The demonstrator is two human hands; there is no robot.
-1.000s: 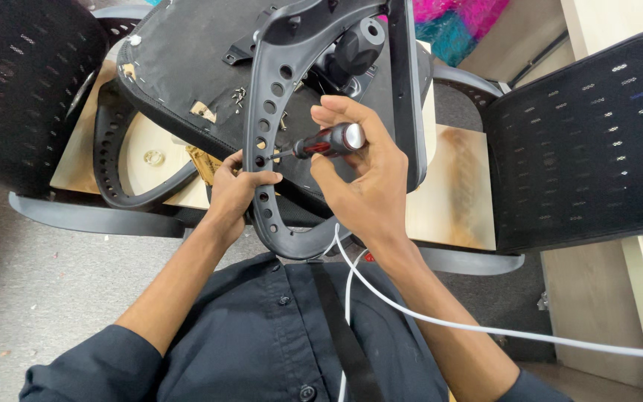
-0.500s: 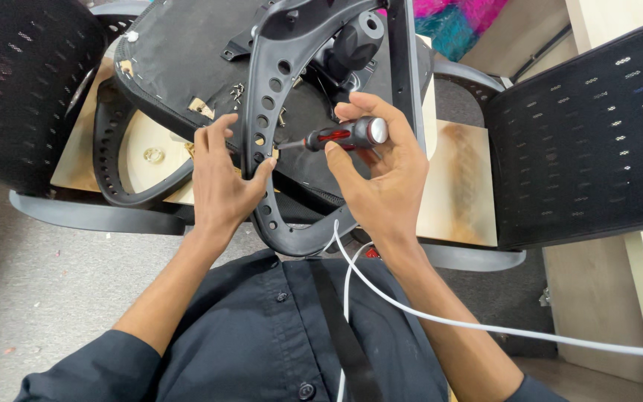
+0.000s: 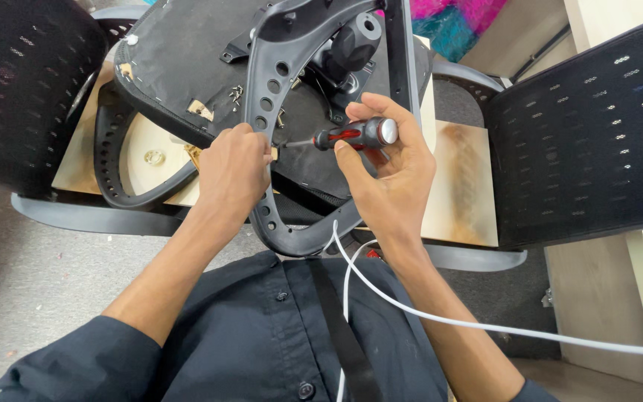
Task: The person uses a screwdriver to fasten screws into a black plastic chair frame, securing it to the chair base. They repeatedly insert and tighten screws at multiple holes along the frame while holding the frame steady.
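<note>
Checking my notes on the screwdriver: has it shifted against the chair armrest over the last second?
Yes. The screwdriver in the right hand has risen along the holed armrest, away from its lower curve, tip still pointing at the armrest.

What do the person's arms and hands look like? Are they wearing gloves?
No gloves. Both hands, the left hand and the right hand, are bare. The dark navy shirt sleeves are pushed up to the elbows, leaving the forearms uncovered. No watch or rings show.

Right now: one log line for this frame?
left hand: grips black armrest loop | right hand: holds red-black screwdriver, tip at armrest | upturned chair seat behind
</note>
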